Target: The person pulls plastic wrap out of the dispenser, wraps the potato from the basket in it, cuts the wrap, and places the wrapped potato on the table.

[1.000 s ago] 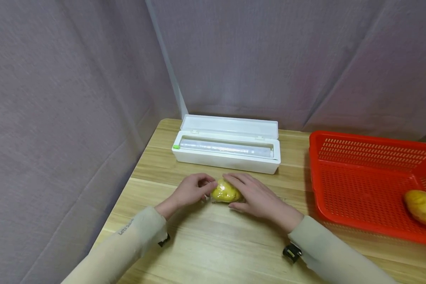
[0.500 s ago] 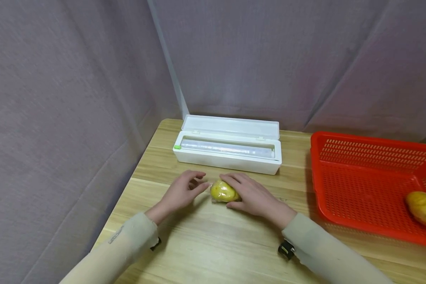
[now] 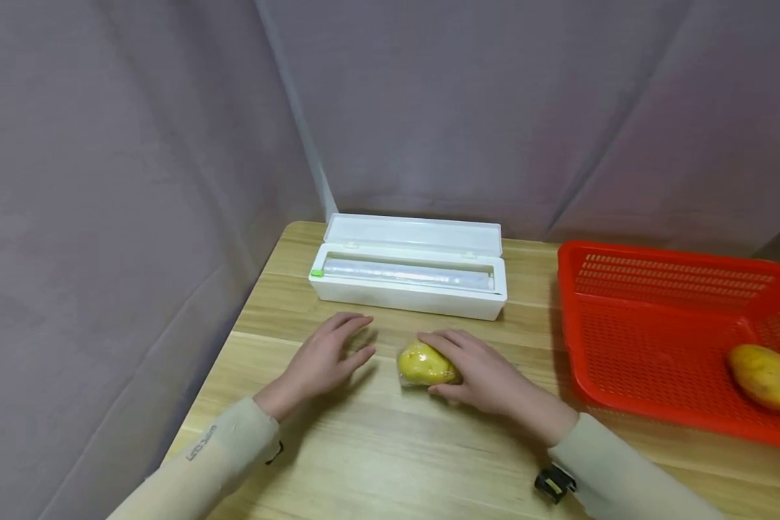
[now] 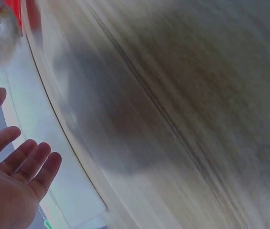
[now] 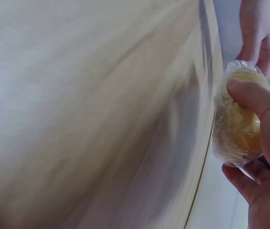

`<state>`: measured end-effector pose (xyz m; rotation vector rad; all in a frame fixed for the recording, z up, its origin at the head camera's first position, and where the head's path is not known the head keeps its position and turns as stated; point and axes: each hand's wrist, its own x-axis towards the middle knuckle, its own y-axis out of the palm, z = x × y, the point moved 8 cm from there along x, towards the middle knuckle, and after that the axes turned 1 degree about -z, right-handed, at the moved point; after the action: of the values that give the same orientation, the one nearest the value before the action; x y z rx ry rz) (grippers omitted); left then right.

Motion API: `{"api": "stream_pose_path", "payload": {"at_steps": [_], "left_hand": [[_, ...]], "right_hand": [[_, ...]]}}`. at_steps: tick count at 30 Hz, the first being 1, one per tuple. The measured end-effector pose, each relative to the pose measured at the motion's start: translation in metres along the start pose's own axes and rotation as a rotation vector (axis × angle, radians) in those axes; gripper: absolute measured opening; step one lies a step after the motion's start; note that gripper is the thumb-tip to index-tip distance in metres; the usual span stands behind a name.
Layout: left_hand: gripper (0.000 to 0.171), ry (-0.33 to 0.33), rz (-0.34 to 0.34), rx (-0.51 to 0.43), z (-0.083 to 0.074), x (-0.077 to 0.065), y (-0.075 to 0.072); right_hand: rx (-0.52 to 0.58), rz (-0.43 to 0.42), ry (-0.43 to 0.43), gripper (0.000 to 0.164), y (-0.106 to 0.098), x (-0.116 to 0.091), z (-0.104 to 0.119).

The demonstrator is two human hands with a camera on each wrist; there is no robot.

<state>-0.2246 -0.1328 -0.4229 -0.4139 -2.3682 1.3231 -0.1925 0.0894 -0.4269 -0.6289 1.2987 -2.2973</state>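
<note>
Right hand (image 3: 487,372) is curled round the wrapped potato (image 3: 425,363), thumb on one side and fingers on the other, with the potato down on the table (image 3: 390,462) or just off it, can't tell which. Left hand (image 3: 325,357) is flat and relaxed beside it, holding nothing, a small gap between its fingers and the potato. What worries me is the wrap: from the right wrist view the film (image 5: 237,114) looks bunched and loose at the end, so a squeeze or twist from that one hand could probably peel it open again. It's also slick, so the potato could slip out sideways and roll toward the table's left edge since the left hand isn't blocking it. Further back, the wrap box (image 3: 406,278) sits with its lid up, close enough to get bumped. Red basket (image 3: 663,347) off to the right holds a bare potato (image 3: 765,375), well apart.
</note>
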Motion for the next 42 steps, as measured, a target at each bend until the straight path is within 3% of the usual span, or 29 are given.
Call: {"api": "stream_pose_path", "payload": {"at_steps": [7,13,19,25,31,37,42], "left_hand": [[0.055,0.054,0.023,0.011,-0.008,0.002,0.006],[0.056,0.078,0.034,0.028,-0.014,0.003,0.007],[0.056,0.087,0.044,0.038,-0.017,0.003,0.007],[0.056,0.1,0.042,0.048,-0.017,0.002,0.005],[0.055,0.114,0.033,0.066,-0.016,0.001,0.002],[0.055,0.125,0.033,0.081,-0.019,0.002,0.0],[0.055,0.139,0.025,0.093,-0.021,0.003,0.0]], "right_hand": [[0.023,0.015,0.05,0.085,-0.013,-0.046,-0.003],[0.01,-0.041,0.021,0.083,-0.029,-0.084,-0.005],[-0.071,-0.105,0.014,0.088,-0.041,-0.124,-0.012],[-0.132,-0.132,0.078,0.089,-0.05,-0.162,-0.03],[-0.135,-0.113,0.181,0.085,-0.057,-0.186,-0.05],[-0.095,-0.02,0.307,0.084,-0.055,-0.207,-0.071],[-0.101,-0.008,0.301,0.083,-0.054,-0.214,-0.078]]}}
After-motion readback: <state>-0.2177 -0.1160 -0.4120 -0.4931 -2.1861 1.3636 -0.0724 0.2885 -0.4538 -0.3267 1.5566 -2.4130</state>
